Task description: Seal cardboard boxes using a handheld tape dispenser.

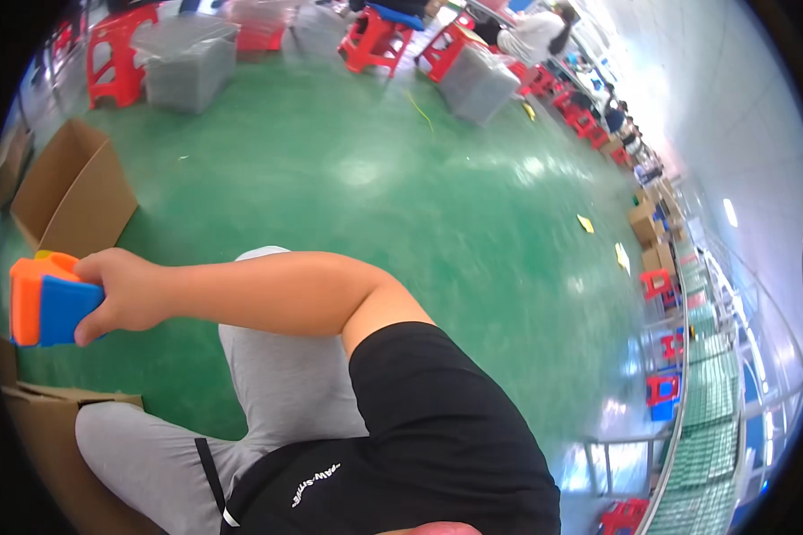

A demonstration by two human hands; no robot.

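My right arm reaches across to the far left. At its end, my right hand point(132, 290) is closed around a chunky orange and blue plastic piece point(67, 310), with the thumb on its blue side. A bit of yellow shows at the top of the piece; its exact kind I cannot make out. Just beyond the hand stands an open cardboard box point(89, 201), its inside partly visible. Nearer to me, another cardboard box point(49, 437) sits beside my bent left knee. My left hand is not in view.
Red plastic stools point(120, 53) and grey bins point(192, 76) covered with clear plastic line the far side. Other people point(535, 37) sit farther back. Along the right runs a long green conveyor-like rack point(705, 401). Yellow scraps point(585, 224) lie on the green floor point(348, 178).
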